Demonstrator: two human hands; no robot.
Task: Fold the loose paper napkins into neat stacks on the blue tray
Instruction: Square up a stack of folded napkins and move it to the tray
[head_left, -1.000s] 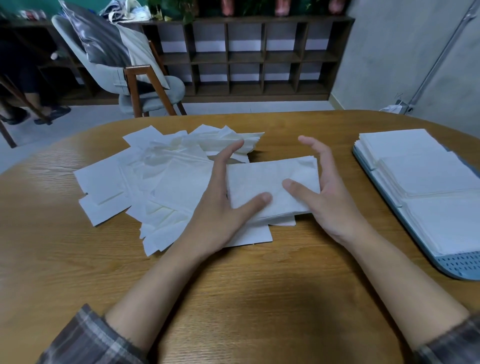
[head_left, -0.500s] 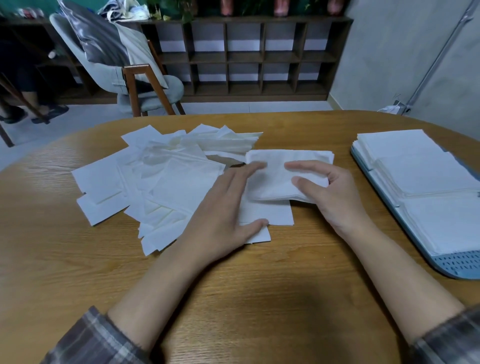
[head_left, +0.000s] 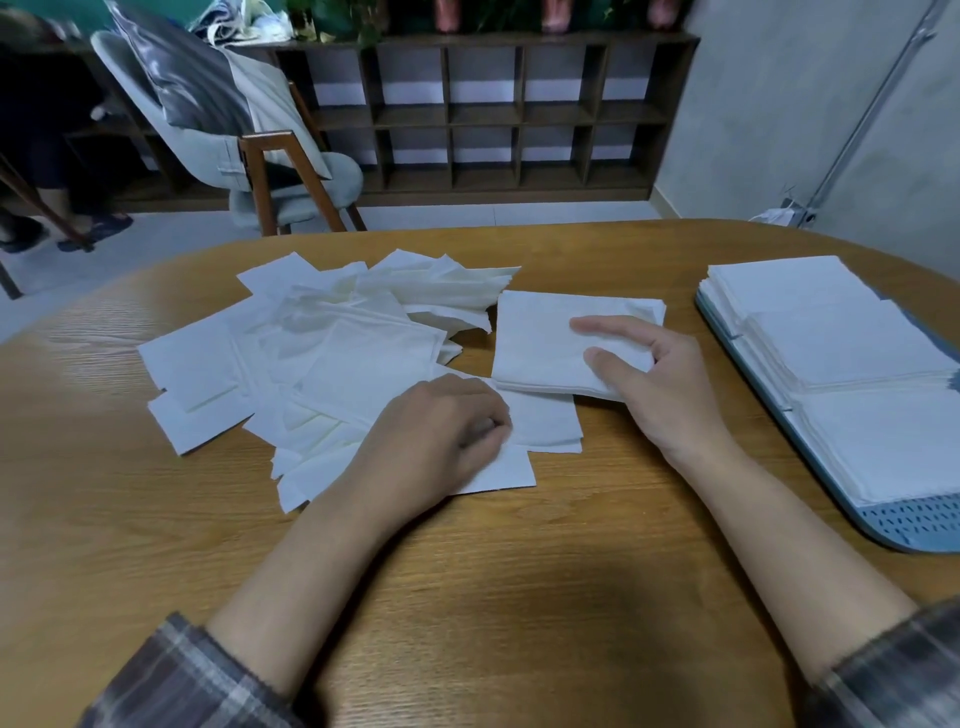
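Note:
A loose heap of white paper napkins (head_left: 332, 358) is spread over the middle left of the wooden table. My right hand (head_left: 660, 379) grips a small folded stack of napkins (head_left: 540, 343) by its right edge, thumb on top, just right of the heap. My left hand (head_left: 441, 436) lies with curled fingers on a flat napkin (head_left: 545, 426) at the heap's near edge; a pinch cannot be made out. The blue tray (head_left: 914, 519) at the right holds three neat white stacks (head_left: 852, 353).
The round wooden table (head_left: 467, 597) has bare wood in front of my arms. Behind it stand a grey chair with wooden legs (head_left: 280, 171) and a dark shelf unit (head_left: 488, 114). A person's feet (head_left: 78, 228) show at far left.
The folded stack has moved right and away from the heap in my right hand. My left hand has let go of it, drawn back toward me and curled onto a flat napkin.

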